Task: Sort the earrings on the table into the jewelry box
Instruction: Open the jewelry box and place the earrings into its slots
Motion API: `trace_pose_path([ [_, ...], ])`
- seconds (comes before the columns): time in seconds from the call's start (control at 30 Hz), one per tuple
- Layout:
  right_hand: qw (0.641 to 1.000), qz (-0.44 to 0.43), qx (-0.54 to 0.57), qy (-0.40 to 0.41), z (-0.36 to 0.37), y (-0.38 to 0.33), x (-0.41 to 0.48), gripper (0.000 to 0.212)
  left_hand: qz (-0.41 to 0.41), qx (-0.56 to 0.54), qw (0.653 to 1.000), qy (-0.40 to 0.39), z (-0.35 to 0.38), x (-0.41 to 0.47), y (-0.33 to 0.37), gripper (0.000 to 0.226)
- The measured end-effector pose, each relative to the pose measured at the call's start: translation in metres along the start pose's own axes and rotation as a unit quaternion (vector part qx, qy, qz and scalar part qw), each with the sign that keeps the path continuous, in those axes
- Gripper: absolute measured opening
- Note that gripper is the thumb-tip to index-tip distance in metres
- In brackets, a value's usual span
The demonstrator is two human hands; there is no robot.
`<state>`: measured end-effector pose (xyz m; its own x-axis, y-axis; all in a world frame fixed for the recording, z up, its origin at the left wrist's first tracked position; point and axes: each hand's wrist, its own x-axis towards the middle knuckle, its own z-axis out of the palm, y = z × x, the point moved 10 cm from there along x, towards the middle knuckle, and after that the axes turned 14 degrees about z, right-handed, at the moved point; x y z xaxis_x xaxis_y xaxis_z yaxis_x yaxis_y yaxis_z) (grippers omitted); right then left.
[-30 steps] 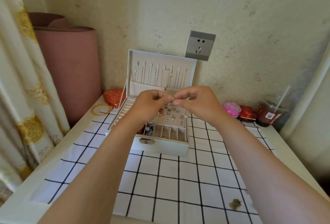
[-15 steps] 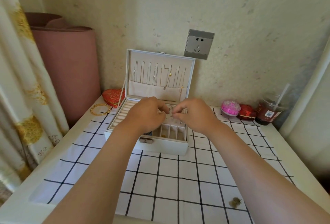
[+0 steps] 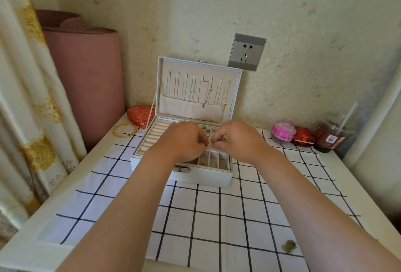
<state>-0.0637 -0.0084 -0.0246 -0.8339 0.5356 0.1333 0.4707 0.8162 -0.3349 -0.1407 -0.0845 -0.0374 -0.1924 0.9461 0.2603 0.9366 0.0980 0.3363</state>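
Left hand, right hand: curled over white hinged jewelry box, contents I cannot tell | small metal earrings: light, slippery, I'd judge; pinch the post.

White table; checked cloth (bangles beside)

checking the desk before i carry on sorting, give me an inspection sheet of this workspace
surface: white table under a checked cloth
job's things: jewelry box open, lid upright; earrings on its pad; small brownish item on the cloth, unclear
clutter: gold bangles, heart box, pink ball, red box, drink cup with straw
hands: left hand and right hand over the box, fingers curled, tips nearly meeting; anything pinched is too small to see
cables: nothing seen
surroundings: wall socket, nothing plugged in; curtain and pink roll at left
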Motion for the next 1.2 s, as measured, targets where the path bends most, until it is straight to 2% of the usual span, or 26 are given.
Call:
trace_pose_path([
  [0.13, 1.0, -0.016, -0.01, -0.004, 0.002, -0.004, -0.002, 0.013, 0.005, -0.001, 1.0, 0.004, -0.001, 0.0, 0.001, 0.022],
  [0.5, 0.999, -0.003, 0.031, -0.016, -0.002, 0.001, -0.004, 0.009, -0.011, -0.026, 0.999, -0.018, 0.0, -0.001, 0.004, 0.026],
  [0.67, 0.996, 0.052, 0.078, -0.011, -0.025, 0.027, -0.024, 0.01, 0.019, -0.034, 0.999, 0.031, -0.015, -0.003, 0.03, 0.025],
  [0.77, 0.992, 0.093, 0.061, -0.059, -0.03, 0.05, -0.048, 0.009, 0.047, -0.07, 0.995, 0.048, -0.011, -0.005, 0.06, 0.021],
  [0.87, 0.986, 0.119, 0.006, -0.12, -0.027, 0.069, -0.08, 0.008, 0.082, -0.091, 0.992, 0.0, 0.01, -0.006, 0.099, 0.014],
  [1.03, 0.96, 0.156, -0.012, -0.234, -0.013, 0.096, -0.141, 0.008, 0.141, -0.08, 0.98, -0.111, 0.055, -0.016, 0.164, 0.011],
  [1.1, 0.949, 0.161, -0.03, -0.268, -0.008, 0.103, -0.16, 0.006, 0.145, -0.083, 0.971, -0.172, 0.076, -0.023, 0.182, 0.015],
  [1.2, 0.943, 0.164, -0.053, -0.286, -0.002, 0.11, -0.175, 0.017, 0.126, -0.082, 0.953, -0.263, 0.106, -0.034, 0.195, 0.023],
])
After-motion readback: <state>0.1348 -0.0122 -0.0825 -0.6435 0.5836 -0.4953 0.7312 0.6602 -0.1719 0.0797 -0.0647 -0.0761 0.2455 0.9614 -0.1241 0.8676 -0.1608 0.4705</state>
